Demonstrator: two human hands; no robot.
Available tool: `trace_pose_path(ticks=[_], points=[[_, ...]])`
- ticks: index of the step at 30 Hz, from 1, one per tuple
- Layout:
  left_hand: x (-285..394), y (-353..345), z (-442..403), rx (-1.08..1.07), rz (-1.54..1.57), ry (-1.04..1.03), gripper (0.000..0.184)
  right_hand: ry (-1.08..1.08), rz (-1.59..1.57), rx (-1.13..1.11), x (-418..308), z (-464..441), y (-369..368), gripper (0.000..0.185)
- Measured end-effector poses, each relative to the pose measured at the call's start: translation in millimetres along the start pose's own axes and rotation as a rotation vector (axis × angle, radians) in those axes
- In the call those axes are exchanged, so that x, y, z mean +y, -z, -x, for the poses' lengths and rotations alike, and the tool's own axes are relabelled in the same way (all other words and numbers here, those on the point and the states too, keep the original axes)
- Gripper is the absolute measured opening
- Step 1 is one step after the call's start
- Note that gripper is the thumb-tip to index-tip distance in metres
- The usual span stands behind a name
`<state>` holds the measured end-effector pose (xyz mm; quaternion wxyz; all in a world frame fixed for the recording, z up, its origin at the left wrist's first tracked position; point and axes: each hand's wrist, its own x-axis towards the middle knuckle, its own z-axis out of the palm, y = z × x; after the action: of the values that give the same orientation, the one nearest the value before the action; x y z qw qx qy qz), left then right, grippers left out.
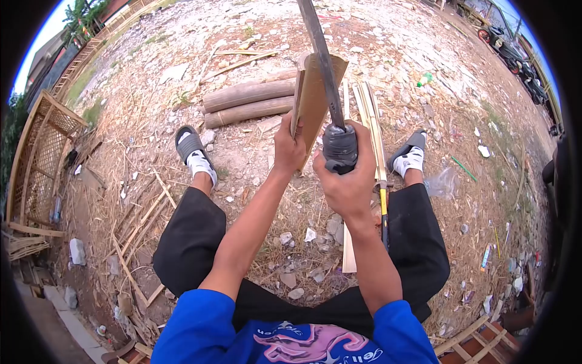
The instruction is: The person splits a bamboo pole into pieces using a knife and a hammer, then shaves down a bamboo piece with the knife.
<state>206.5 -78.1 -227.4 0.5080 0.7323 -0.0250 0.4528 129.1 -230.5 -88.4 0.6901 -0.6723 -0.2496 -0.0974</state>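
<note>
My left hand is closed around the lower left edge of a split bamboo piece, which stands tilted in front of me with its curved upper end away from me. In my right hand is a machete, gripped by its handle wrapped in black tape. The long dark blade points up and away, passing in front of the bamboo's right side. Whether the blade touches the bamboo, I cannot tell. Below and right of the bamboo lie pale split bamboo strips.
Bamboo poles lie ahead, left of centre. A tool with a yellow and black handle rests by my right leg. Rubble and thin sticks litter the ground. A woven bamboo frame stands left; motorbikes are parked far right.
</note>
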Motion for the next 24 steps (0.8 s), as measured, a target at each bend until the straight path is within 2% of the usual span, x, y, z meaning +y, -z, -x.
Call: trace_pose_path(ticks=[1, 2, 4, 7, 9, 15, 20, 24], points=[[7, 1, -2, 0.006, -0.073, -0.053, 0.022, 0.226, 0.161, 0.08, -1, -1, 4, 0.048], [8, 3, -8, 0.024, -0.048, -0.018, 0.021, 0.454, 0.321, 0.159, -4, -5, 6, 0.049], [9, 14, -9, 0.056, -0.008, 0.082, 0.021, 0.349, 0.041, 0.201, -37, -10, 11, 0.046], [13, 19, -10, 0.065, -0.006, 0.108, 0.024, 0.192, -0.121, 0.111, -63, -22, 9, 0.042], [7, 15, -5, 0.08, 0.033, 0.119, 0.024, 0.207, -0.035, 0.087, -34, -18, 3, 0.042], [-20, 3, 10, 0.023, 0.095, 0.122, 0.027, -0.031, 0.009, 0.042, 8, 2, -11, 0.045], [-6, 5, 10, -0.001, 0.091, 0.129, 0.026, 0.005, 0.096, 0.028, 11, 2, -15, 0.045], [-20, 2, 8, -0.04, 0.147, 0.224, 0.025, 0.046, 0.125, 0.034, 10, 2, -16, 0.046]])
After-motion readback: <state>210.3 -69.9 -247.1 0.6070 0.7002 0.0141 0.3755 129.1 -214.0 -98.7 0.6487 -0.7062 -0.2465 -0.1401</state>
